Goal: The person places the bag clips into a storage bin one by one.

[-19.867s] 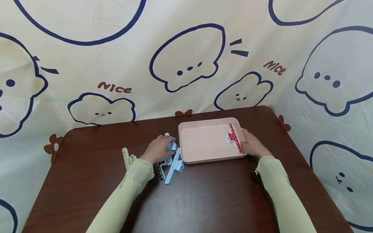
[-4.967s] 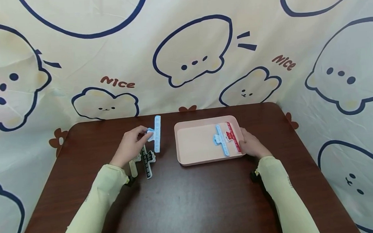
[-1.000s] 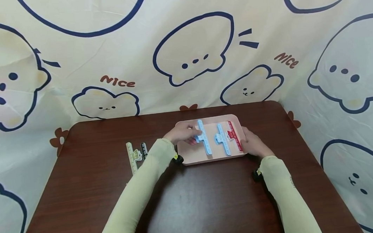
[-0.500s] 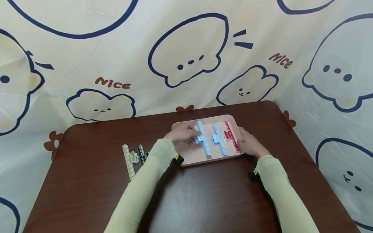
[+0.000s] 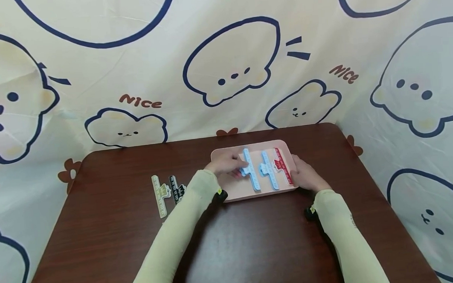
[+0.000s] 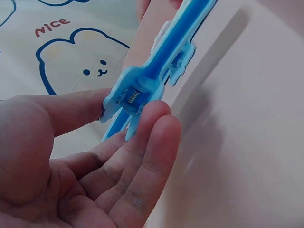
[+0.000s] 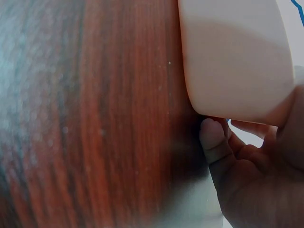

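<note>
My left hand [image 5: 224, 164] pinches a light-blue ruler clip [image 5: 251, 170] over the left-middle part of a pale pink tray [image 5: 248, 196]. In the left wrist view, thumb and fingers hold this blue clip [image 6: 183, 31] by its spring handles; whether it touches the tray floor I cannot tell. Another blue clip [image 5: 268, 171] and a red one [image 5: 284, 167] lie to its right inside the tray. My right hand [image 5: 307, 174] grips the tray's right edge. Up close, the right thumb and fingers [image 7: 217, 142] are at the tray's wall [image 7: 237, 61].
On the brown table [image 5: 112, 233], left of the tray, lie a pale yellow-green ruler clip [image 5: 159, 196] and a black one [image 5: 174, 189]. My left forearm passes close by the black clip. A cartoon-printed cloth [image 5: 225, 116] stands behind the table.
Since 20 seconds ago, both blue clips have come from the table to the tray, the second within the last five seconds, in my left hand. During the last second, little has moved.
</note>
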`<state>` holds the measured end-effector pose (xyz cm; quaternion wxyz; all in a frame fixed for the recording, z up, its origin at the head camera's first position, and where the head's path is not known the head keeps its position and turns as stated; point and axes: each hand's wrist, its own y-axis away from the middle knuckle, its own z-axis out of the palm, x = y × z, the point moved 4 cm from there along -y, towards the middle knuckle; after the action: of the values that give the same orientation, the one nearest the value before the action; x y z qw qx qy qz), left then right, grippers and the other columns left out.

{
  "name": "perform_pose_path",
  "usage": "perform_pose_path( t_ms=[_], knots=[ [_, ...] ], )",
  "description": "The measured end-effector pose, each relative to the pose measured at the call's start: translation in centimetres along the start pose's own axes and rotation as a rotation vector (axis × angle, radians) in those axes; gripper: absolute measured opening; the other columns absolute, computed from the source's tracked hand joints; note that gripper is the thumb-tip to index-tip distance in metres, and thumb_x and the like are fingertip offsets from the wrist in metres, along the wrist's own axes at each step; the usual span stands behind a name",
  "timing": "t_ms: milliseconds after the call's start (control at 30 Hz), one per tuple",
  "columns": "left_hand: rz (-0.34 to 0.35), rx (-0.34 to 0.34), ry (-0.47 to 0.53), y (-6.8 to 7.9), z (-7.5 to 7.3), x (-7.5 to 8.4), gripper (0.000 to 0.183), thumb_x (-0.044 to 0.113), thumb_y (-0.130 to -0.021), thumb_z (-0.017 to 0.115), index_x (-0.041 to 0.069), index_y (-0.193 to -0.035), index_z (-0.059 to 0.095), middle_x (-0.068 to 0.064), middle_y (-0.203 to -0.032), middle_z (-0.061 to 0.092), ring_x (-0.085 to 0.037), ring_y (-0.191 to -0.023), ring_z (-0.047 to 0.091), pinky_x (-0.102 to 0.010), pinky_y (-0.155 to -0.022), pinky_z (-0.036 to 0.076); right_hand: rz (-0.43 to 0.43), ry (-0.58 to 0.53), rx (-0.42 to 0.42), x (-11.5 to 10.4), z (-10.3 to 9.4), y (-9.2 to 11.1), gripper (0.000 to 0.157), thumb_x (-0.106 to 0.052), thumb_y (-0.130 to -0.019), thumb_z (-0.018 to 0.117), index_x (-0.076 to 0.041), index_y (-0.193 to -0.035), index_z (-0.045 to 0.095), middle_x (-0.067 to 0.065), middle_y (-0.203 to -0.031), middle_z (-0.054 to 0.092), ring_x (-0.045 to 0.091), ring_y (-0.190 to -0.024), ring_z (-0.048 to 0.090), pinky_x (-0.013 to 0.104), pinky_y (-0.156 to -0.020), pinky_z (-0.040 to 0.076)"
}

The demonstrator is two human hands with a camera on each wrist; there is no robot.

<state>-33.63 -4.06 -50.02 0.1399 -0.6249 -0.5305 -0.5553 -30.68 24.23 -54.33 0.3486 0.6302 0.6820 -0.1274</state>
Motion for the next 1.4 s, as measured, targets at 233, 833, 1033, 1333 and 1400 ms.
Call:
perform_pose_path(
  t_ms=[233, 833, 1033, 1333, 1400],
  knots=[
    [-0.036, -0.02, -0.005, -0.1, 0.2, 0.2, 0.024, 0.025, -0.097, 0.075, 0.001, -0.096, 0.07, -0.012, -0.09, 0.074, -0.022, -0.075, 0.074, -0.031, -0.076, 0.063, -0.006, -0.005, -0.007, 0.0, 0.0, 0.1, 0.066, -0.014, -0.103, 0.047, -0.007, -0.163, 0.02, 0.023, -0.153, 0.043, 0.04, -0.125, 0.047, 0.064, -0.119, 0.033],
    [-0.038, 0.031, -0.064, -0.9, 0.7, -0.5, 0.023, 0.026, -0.097, 0.075, 0.005, -0.092, 0.07, -0.008, -0.081, 0.074, -0.016, -0.069, 0.07, -0.025, -0.068, 0.06, 0.017, -0.035, -0.015, 0.0, -0.2, 0.1, 0.069, -0.014, -0.102, 0.047, -0.009, -0.164, 0.017, 0.022, -0.154, 0.044, 0.039, -0.125, 0.047, 0.064, -0.119, 0.033],
    [-0.023, 0.037, -0.097, -1.1, 1.1, -0.5, 0.022, 0.027, -0.098, 0.074, 0.006, -0.091, 0.071, -0.006, -0.08, 0.074, -0.014, -0.068, 0.069, -0.025, -0.066, 0.059, 0.022, -0.032, -0.011, 0.2, -0.1, 0.1, 0.068, -0.014, -0.103, 0.047, -0.009, -0.164, 0.017, 0.022, -0.154, 0.044, 0.039, -0.126, 0.048, 0.065, -0.119, 0.033],
    [-0.028, 0.044, -0.121, -1.3, 1.3, -0.3, 0.022, 0.027, -0.097, 0.074, 0.006, -0.091, 0.069, -0.007, -0.081, 0.072, -0.014, -0.07, 0.068, -0.024, -0.069, 0.056, 0.03, -0.041, -0.014, 0.3, -0.1, 0.0, 0.068, -0.016, -0.103, 0.048, -0.011, -0.164, 0.017, 0.021, -0.153, 0.045, 0.039, -0.125, 0.049, 0.065, -0.119, 0.033],
    [-0.025, 0.043, -0.135, -1.4, 1.2, -0.3, 0.022, 0.028, -0.098, 0.074, 0.007, -0.091, 0.07, -0.007, -0.082, 0.072, -0.014, -0.071, 0.068, -0.023, -0.07, 0.055, 0.031, -0.043, -0.012, 0.2, -0.1, 0.0, 0.068, -0.017, -0.104, 0.049, -0.011, -0.164, 0.017, 0.02, -0.153, 0.046, 0.038, -0.126, 0.049, 0.064, -0.119, 0.033]
  ],
)
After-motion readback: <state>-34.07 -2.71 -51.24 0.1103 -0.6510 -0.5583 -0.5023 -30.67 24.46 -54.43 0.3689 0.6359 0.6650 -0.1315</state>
